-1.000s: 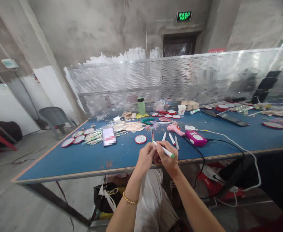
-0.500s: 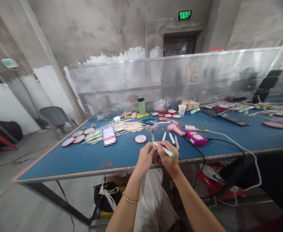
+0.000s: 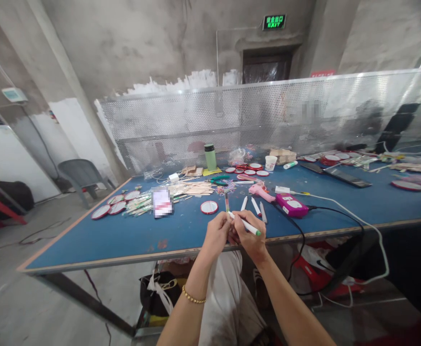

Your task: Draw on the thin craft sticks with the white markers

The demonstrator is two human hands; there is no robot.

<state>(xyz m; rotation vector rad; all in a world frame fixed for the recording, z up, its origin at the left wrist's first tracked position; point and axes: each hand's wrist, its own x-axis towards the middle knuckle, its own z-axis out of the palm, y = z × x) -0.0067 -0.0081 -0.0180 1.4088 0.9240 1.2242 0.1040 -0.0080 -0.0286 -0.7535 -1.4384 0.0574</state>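
Note:
Near the table's front edge, my left hand (image 3: 217, 231) is closed on a flat wooden craft stick (image 3: 227, 201) that points away from me, with coloured bands on its far part. My right hand (image 3: 250, 234) grips a white marker pen (image 3: 248, 225) with a green end; its tip meets the stick beside my left fingertips. Just beyond lie several more white markers (image 3: 255, 206). A round red-rimmed disc (image 3: 209, 207) rests to the left of the stick. My fingers hide the near end of the stick.
On the blue table (image 3: 131, 240) are a bundle of wooden sticks (image 3: 198, 189), a phone (image 3: 162, 202), a pink glue gun (image 3: 261, 192), a purple box (image 3: 291, 205) with cables, a green bottle (image 3: 210, 157) and a paper cup (image 3: 270, 163). A perforated metal screen (image 3: 196, 115) stands behind.
Both hands stay in almost the same place. Green colouring shows a little more on the stick near the marker tip.

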